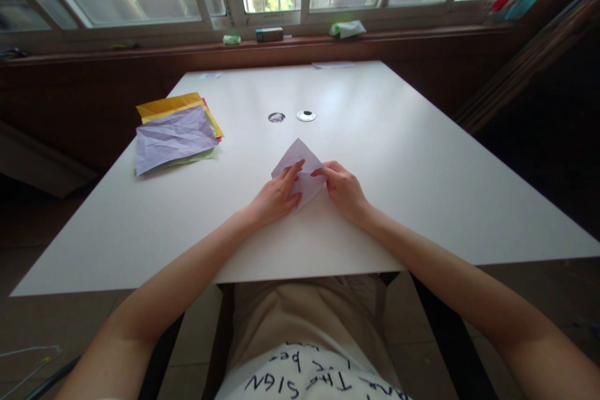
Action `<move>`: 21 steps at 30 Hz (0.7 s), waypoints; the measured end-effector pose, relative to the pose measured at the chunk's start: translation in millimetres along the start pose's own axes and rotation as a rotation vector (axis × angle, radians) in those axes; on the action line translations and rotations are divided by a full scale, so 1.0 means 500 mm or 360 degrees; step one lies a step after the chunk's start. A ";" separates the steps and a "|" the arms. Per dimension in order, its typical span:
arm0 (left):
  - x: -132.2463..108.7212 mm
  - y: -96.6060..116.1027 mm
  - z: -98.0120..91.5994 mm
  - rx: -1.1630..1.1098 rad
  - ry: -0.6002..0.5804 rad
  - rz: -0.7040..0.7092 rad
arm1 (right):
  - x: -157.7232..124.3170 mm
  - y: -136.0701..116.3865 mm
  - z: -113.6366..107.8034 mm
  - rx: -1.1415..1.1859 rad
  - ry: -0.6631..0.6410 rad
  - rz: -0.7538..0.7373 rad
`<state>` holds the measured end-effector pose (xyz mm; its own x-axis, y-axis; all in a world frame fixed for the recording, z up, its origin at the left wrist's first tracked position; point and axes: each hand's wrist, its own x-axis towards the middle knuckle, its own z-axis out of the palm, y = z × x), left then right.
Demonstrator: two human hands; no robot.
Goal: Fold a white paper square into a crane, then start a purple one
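Note:
A pale lilac sheet of paper [300,151], folded into a diamond shape, lies on the white table in front of me, one corner pointing away. On its left side rests my left hand [281,192], fingers stretched out over the paper and thumb near the lower corner. My right hand [343,189] grips the right corner, thumb and index finger closed on the edge. Creases and a folded flap show between the two hands. Part of the paper is hidden under my left fingers.
A stack of coloured papers, a creased lilac sheet [175,134] on top and a yellow one [171,106] beneath, lies at the table's left edge. Two round grommets [306,115] sit beyond the paper. A small box [269,34] and packets stand on the windowsill.

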<state>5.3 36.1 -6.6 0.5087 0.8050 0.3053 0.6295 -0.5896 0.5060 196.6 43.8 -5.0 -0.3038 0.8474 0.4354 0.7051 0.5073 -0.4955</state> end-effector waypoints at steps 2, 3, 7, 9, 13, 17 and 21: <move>0.000 0.003 -0.001 -0.0018 -0.0001 -0.0004 | 0.000 -0.002 0.000 0.0021 0.0054 -0.0019; 0.000 0.004 -0.002 -0.0030 -0.0002 -0.0002 | 0.000 -0.003 0.000 0.0036 0.0077 -0.0032; 0.001 0.006 -0.003 -0.0036 -0.0027 0.0012 | -0.001 -0.005 -0.001 0.0057 0.0132 -0.0069; 0.001 0.004 -0.002 -0.0014 -0.0033 0.0022 | -0.001 -0.005 -0.001 0.0017 0.0114 -0.0074; 0.000 -0.002 0.000 -0.0013 -0.0027 0.0054 | -0.003 -0.003 0.001 -0.0109 0.0024 -0.0038; 0.001 -0.003 0.000 -0.0014 -0.0035 0.0070 | -0.003 -0.002 0.003 -0.0165 -0.0034 -0.0019; 0.001 0.000 -0.002 -0.0017 -0.0054 0.0078 | -0.002 -0.003 0.002 -0.0164 -0.0046 -0.0007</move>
<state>5.1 36.6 -5.5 0.5585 0.7725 0.3024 0.5970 -0.6273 0.5000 195.3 42.2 -5.5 -0.3243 0.8502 0.4148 0.7656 0.4934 -0.4129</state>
